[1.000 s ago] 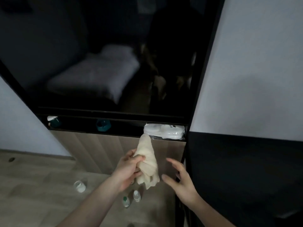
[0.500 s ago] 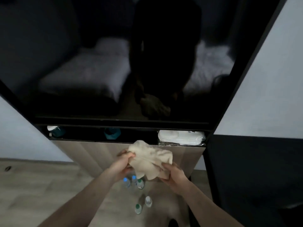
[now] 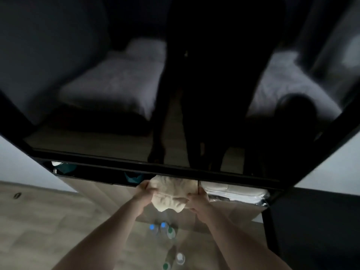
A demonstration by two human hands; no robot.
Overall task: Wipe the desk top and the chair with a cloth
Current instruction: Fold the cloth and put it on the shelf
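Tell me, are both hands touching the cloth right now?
Touching. The head view shows the left hand gripping the cream cloth at its left edge and the right hand pinching its right edge, fingers folded into the fabric, no gap.

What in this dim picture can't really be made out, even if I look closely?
- Bottles on the floor, head view: blurred and small, labels unreadable.
- Teal items on the dark shelf: shadow hides their shape.
- Cloth: left hand and right hand cover its ends, so its full shape is hidden.
- White folded stack: blurred, kind unclear.
- Desk top and chair: not identifiable in this dark, blurred frame.
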